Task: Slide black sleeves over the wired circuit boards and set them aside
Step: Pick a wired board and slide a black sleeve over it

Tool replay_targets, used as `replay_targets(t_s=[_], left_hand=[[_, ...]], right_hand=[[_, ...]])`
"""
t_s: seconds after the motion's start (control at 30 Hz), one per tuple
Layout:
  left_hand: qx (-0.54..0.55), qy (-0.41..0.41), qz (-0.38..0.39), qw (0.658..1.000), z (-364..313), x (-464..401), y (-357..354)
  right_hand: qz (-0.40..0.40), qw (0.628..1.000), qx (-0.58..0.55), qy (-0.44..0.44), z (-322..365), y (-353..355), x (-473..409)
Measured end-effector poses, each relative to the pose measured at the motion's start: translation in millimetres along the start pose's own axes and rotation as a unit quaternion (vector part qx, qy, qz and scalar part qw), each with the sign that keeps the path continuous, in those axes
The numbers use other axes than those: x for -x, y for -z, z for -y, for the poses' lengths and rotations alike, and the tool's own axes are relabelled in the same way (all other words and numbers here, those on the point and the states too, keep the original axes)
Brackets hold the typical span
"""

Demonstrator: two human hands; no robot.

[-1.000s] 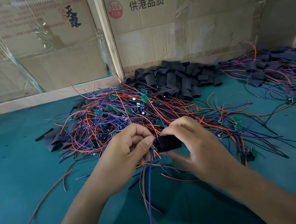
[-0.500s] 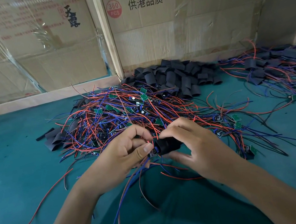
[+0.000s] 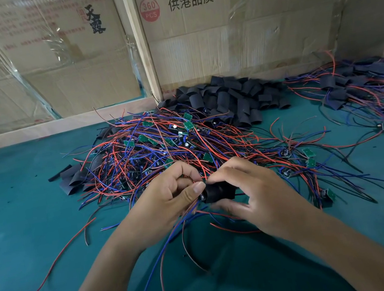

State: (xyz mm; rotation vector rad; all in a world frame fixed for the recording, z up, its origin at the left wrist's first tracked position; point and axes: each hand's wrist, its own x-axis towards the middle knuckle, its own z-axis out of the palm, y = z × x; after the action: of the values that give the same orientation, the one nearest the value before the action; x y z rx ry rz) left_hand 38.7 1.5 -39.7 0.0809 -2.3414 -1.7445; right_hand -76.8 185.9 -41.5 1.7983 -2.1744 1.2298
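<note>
Circuit boards (image 3: 161, 147) on thin red and blue wires lie tangled in a broad heap on the teal mat (image 3: 15, 211), small green rectangles among glossy strands. Behind it, against the cardboard boxes (image 3: 232, 38), sits a pile of flattened matte black sleeves (image 3: 231, 100). Right hand (image 3: 261, 192) pinches one rounded sleeve (image 3: 218, 191) between thumb and forefinger; left hand (image 3: 167, 199) curls round its trailing wires (image 3: 165, 240), thumb at the sleeve's mouth.

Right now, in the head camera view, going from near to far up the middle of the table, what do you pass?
Black sleeve held between left hand and right hand → tangle of wired circuit boards → pile of empty black sleeves → cardboard boxes.
</note>
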Motion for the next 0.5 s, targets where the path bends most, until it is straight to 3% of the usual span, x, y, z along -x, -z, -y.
replay_targets(t_s=[0.17, 0.33, 0.5], left_hand=[[-0.011, 0.002, -0.02, 1.0, 1, -2, -4], [0.06, 0.028, -0.06, 0.996, 7, -6, -3], [-0.038, 0.002, 0.042, 0.998, 3, 4, 9]], right_hand=[[-0.008, 0.999, -0.039, -0.025, 0, 0, -1], [-0.011, 0.998, -0.041, -0.052, -3, 1, -2], [-0.029, 0.998, -0.014, -0.058, -8, 4, -4]])
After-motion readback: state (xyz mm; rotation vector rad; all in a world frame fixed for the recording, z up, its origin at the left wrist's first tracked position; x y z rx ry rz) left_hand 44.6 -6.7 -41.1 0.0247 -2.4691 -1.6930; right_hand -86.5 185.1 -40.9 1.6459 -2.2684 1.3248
